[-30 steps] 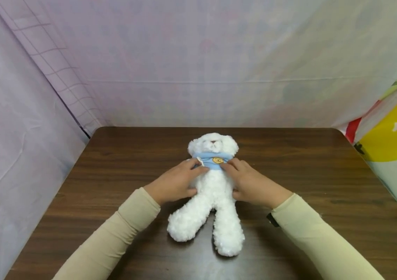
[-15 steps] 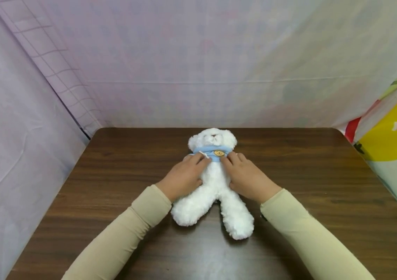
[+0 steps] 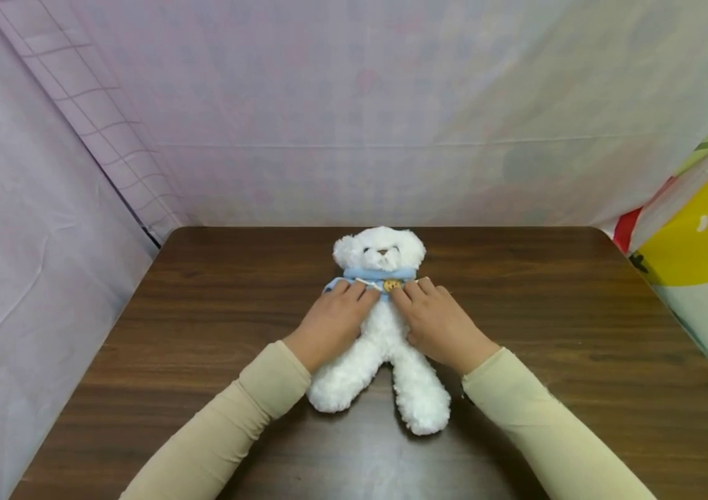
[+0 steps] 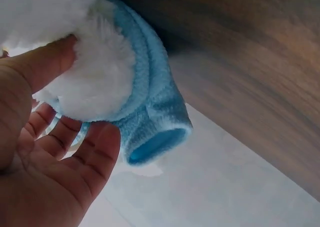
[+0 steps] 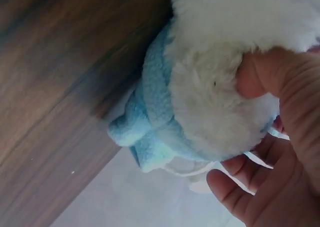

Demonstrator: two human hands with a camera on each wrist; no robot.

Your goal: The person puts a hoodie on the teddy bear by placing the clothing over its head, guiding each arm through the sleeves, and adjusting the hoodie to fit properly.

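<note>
A white plush teddy bear (image 3: 382, 323) lies on its back on the table, head away from me and legs toward me. Its light blue top (image 3: 379, 274) is bunched up around the chest and carries a small yellow face badge (image 3: 392, 285) and a white cord. My left hand (image 3: 336, 321) grips the bear's left-hand side in the head view, fingers over the top's hem and thumb pressed into the fur. On the other side my right hand (image 3: 441, 321) holds it likewise. The left wrist view shows a hollow blue sleeve (image 4: 157, 144) sticking out beyond the fingertips.
The dark brown wooden table (image 3: 216, 292) has rounded far corners. Pale curtains (image 3: 354, 125) hang right behind its far edge and along the left. A colourful printed cloth (image 3: 697, 229) hangs at the right edge.
The bear has shifted slightly away from me, with its legs farther right. Both hands have come inward over the blue top's hem. The head has tipped up, so its eyes now show.
</note>
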